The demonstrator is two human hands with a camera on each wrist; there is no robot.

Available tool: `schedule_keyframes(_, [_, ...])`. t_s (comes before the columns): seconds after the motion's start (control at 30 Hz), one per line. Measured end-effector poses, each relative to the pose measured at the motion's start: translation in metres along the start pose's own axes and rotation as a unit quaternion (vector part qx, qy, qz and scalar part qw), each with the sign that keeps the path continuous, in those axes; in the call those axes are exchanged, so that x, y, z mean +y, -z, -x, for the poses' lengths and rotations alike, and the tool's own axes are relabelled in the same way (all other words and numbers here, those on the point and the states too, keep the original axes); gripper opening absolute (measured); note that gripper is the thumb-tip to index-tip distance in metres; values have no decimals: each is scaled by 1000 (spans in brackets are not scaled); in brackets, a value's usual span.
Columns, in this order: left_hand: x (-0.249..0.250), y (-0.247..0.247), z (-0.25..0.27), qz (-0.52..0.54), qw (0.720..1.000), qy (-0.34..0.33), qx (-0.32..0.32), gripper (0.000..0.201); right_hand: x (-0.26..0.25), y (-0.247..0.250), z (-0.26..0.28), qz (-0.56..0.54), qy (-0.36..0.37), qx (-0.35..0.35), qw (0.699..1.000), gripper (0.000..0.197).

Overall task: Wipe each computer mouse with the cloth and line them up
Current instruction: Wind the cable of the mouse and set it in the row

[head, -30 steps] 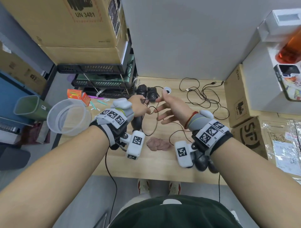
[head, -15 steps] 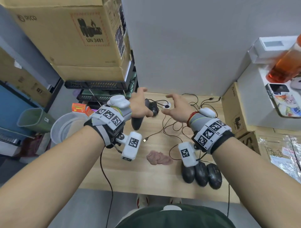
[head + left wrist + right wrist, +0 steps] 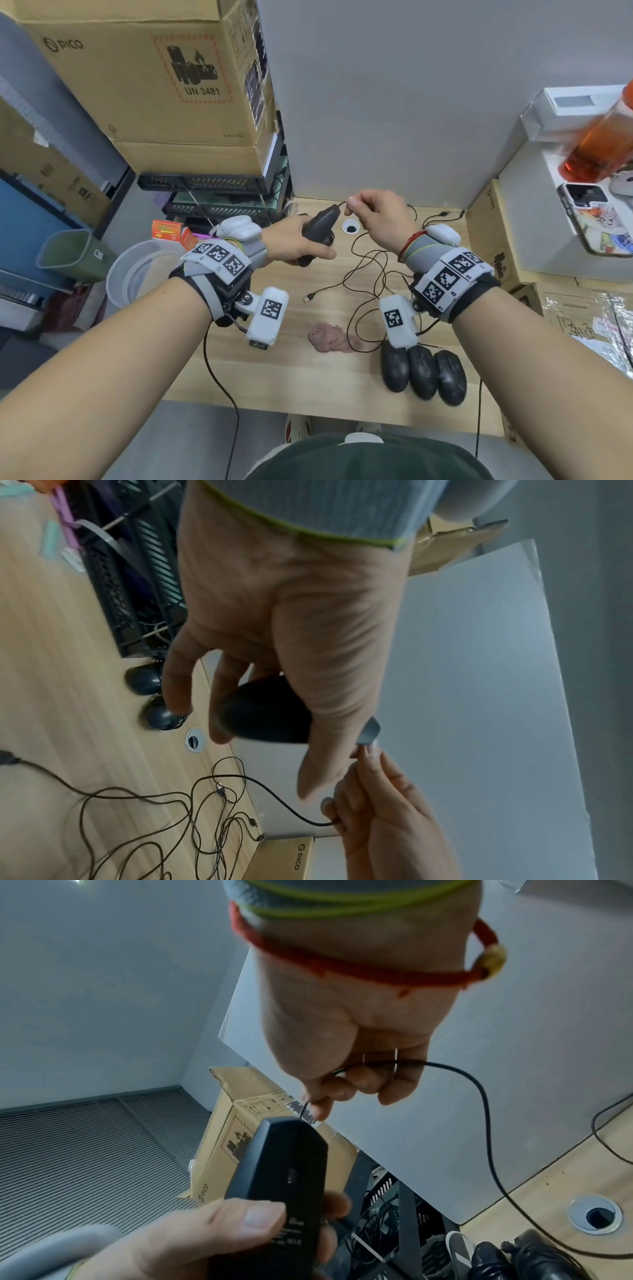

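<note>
We grip a black wired mouse (image 3: 320, 224) in our left hand (image 3: 294, 241), thumb and curled fingers around its body, above the wooden desk (image 3: 274, 370). Our right hand (image 3: 376, 219) pinches the mouse cable (image 3: 479, 1096) between thumb and fingertips just beside the mouse's front end. The pink cloth (image 3: 327, 339) lies on the desk. Three black mice (image 3: 423, 375) lie side by side, touching, near the front edge.

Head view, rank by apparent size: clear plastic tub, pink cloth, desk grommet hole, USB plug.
1. clear plastic tub
2. pink cloth
3. desk grommet hole
4. USB plug
Tub partly hidden behind the left wrist; ranking is still clear.
</note>
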State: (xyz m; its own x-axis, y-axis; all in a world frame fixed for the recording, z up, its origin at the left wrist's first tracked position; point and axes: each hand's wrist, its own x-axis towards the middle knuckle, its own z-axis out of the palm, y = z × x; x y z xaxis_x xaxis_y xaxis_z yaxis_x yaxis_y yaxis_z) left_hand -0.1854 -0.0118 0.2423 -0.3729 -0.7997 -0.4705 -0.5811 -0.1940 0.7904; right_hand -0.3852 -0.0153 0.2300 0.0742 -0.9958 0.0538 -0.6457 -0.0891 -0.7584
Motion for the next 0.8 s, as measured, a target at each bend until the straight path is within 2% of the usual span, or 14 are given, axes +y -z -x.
schedule_keyframes(0.07, [-1, -1, 5, 50, 999, -3, -4, 23, -1, 6, -1, 2, -5, 11, 1000, 27])
schedule_keyframes(0.2, [2, 0, 9, 155, 986, -50, 28, 25, 5, -1, 1, -9, -44, -12, 999, 37])
schedule_keyframes(0.37, [19, -6, 15, 328, 942, -62, 24, 30, 9, -29, 11, -57, -54, -81, 994, 40])
schedule_keyframes(0.47, [23, -8, 15, 336, 939, -69, 13, 36, -4, -36, 19, -71, -36, -115, 990, 38])
schedule_keyframes(0.6, [21, -12, 14, 337, 939, -57, 33, 15, -11, -36, 20, -43, -31, -142, 988, 38])
schedule_keyframes(0.8, [18, -13, 15, 318, 945, -69, 37, 21, -7, -38, 22, -26, -30, -145, 989, 42])
